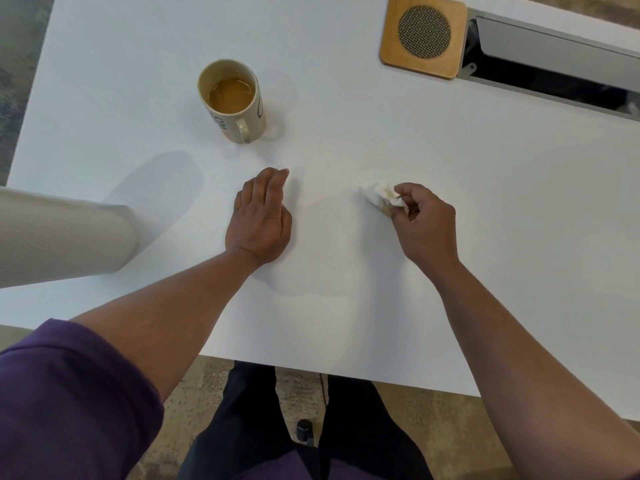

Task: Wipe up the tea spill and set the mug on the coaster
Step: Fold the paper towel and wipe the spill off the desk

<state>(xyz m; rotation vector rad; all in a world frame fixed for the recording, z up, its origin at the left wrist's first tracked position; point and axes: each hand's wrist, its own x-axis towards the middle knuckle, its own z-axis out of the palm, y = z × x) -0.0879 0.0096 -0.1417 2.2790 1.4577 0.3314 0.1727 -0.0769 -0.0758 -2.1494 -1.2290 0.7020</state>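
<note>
— Where's the mug (232, 100)?
— Eleven o'clock on the tabletop (346, 140), tea inside, well apart from the coaster (424, 35) at one o'clock.
— And the hands?
— Left hand (259, 220) rests flat, fingers (268, 183) straight and pressed together. Right hand (424, 225) pinches a crumpled, stained tissue (382, 197) against the tabletop.

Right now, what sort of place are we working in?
Probably an office or meeting room: a wide white table with a built-in cable hatch, and a chair back alongside.
</note>
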